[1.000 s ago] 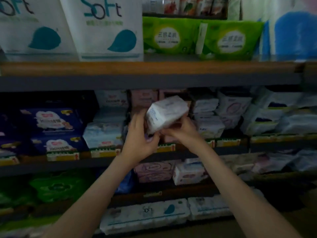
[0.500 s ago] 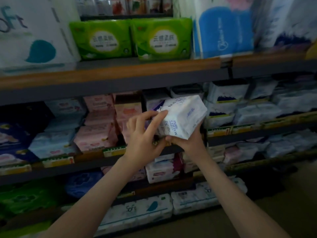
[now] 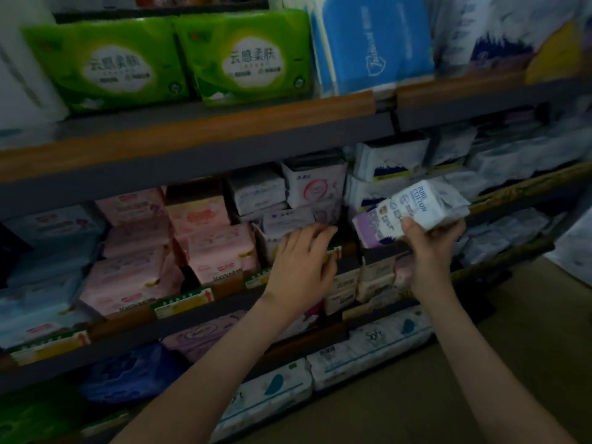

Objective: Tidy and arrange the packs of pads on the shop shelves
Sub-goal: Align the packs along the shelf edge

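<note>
The scene is dim overall, brightest at 12 o'clock, where the green packs and the blue pack catch light from above. Under the shelf board the rows sink into shadow, darkest toward 7 and 9 o'clock. Soft blur smears most labels; the print on the white pack in the right hand reads fairly clearly. Shelf lines bow at the edges.

The shop is dim. Dark grey shelves run across in rows, one above the other. The top one has a brown wooden edge. Small paper labels sit along the front of a lower one. The floor below is plain brown.
</note>
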A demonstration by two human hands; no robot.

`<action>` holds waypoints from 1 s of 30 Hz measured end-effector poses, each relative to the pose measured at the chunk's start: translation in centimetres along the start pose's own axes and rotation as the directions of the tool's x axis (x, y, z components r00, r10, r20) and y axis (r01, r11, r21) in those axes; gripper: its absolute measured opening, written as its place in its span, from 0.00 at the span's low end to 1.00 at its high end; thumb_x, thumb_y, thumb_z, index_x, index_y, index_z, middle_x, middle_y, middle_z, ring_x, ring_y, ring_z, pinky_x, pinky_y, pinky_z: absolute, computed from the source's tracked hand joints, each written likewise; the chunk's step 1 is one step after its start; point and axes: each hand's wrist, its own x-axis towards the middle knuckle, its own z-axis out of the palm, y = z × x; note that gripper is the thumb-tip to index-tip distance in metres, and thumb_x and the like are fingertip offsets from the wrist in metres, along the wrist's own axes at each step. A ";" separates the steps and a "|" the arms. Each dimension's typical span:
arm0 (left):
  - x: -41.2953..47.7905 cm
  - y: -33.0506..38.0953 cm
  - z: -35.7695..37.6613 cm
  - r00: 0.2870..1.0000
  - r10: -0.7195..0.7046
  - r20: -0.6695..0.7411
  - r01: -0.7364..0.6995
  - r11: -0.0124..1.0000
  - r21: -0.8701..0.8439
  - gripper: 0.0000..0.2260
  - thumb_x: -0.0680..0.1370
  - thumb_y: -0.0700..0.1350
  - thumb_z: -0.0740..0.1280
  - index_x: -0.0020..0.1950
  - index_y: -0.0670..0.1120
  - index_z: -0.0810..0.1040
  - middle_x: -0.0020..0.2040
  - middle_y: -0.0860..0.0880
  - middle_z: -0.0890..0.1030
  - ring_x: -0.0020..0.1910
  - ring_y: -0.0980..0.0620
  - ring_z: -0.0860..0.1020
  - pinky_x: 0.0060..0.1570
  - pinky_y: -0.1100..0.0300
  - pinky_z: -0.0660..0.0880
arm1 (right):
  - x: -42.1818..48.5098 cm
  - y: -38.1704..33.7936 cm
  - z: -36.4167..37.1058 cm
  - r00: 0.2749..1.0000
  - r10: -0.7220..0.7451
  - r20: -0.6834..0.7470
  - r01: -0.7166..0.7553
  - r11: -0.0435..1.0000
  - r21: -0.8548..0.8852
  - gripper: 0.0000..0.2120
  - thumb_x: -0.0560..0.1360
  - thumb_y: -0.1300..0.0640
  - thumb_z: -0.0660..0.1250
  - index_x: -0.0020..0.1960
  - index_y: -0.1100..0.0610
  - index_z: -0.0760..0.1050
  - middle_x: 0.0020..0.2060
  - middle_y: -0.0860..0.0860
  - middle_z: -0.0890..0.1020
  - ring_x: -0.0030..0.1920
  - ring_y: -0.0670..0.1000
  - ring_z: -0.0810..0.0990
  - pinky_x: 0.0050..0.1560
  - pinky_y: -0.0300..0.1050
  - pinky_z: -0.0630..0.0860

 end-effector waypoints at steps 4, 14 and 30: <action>2.4 3.2 2.6 0.997 0.066 0.033 -0.064 0.996 -0.065 0.17 0.76 0.45 0.61 0.63 0.41 0.75 0.57 0.42 0.76 0.53 0.44 0.75 0.52 0.51 0.74 | 1.7 -0.2 -4.2 0.990 0.037 -0.138 -0.036 0.999 0.011 0.38 0.74 0.61 0.70 0.75 0.51 0.51 0.67 0.51 0.71 0.58 0.41 0.77 0.57 0.43 0.78; 11.6 15.6 13.7 0.975 0.192 0.114 -0.179 0.977 -0.119 0.17 0.74 0.44 0.65 0.61 0.42 0.76 0.54 0.43 0.77 0.49 0.43 0.77 0.47 0.51 0.77 | 9.4 -4.3 -20.5 0.967 0.021 -0.254 -0.047 0.994 -0.096 0.45 0.61 0.48 0.78 0.70 0.48 0.56 0.67 0.53 0.72 0.63 0.50 0.76 0.61 0.55 0.76; 25.7 29.0 31.0 0.996 0.011 0.090 -0.017 0.998 0.067 0.19 0.74 0.49 0.56 0.56 0.45 0.80 0.55 0.46 0.81 0.50 0.45 0.79 0.51 0.52 0.76 | 29.8 -5.4 -39.8 0.956 0.048 -0.288 -0.106 0.976 -0.190 0.52 0.51 0.37 0.81 0.65 0.45 0.56 0.66 0.52 0.71 0.63 0.50 0.75 0.60 0.55 0.76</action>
